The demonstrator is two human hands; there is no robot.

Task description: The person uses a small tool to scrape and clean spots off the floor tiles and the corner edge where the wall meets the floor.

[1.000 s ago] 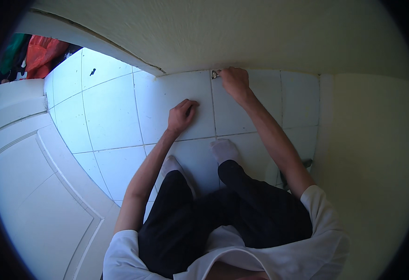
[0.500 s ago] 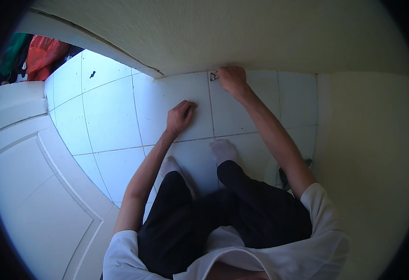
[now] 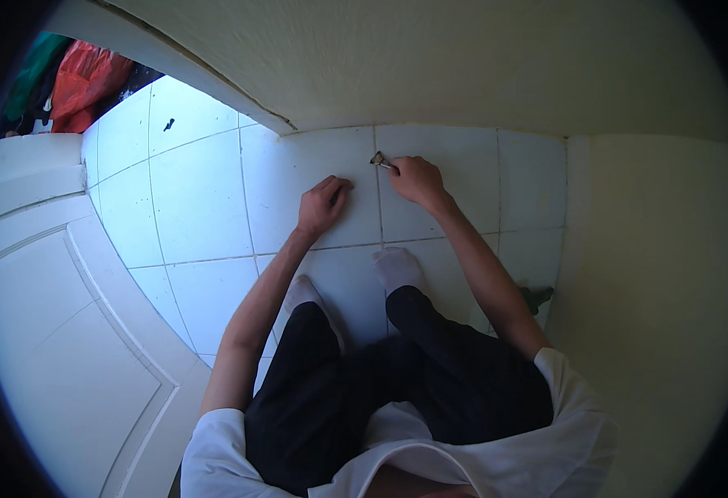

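Observation:
In my right hand (image 3: 418, 179) is a small scraper-like tool (image 3: 380, 161) with a slim metallic shaft and a wider tan-and-dark head. Its head is over the grout line between two white floor tiles, a short way out from the wall. The grip end is hidden inside my closed fingers. To the left, my left hand (image 3: 322, 205) rests on the tiled floor (image 3: 306, 153) with its fingers loosely bent and the thumb apart. Nothing shows in it.
A cream wall (image 3: 430, 66) runs along the far side, and another wall (image 3: 646, 290) stands at right. A white panelled door (image 3: 57, 332) is at left. Beyond the doorway lies a red plastic bag (image 3: 86, 79). A dark green object (image 3: 537, 297) sits beside my right arm.
My right hand has drawn back from the wall's base toward me with the tool, whose head now shows more. My left hand stays at about the same place on the tiles.

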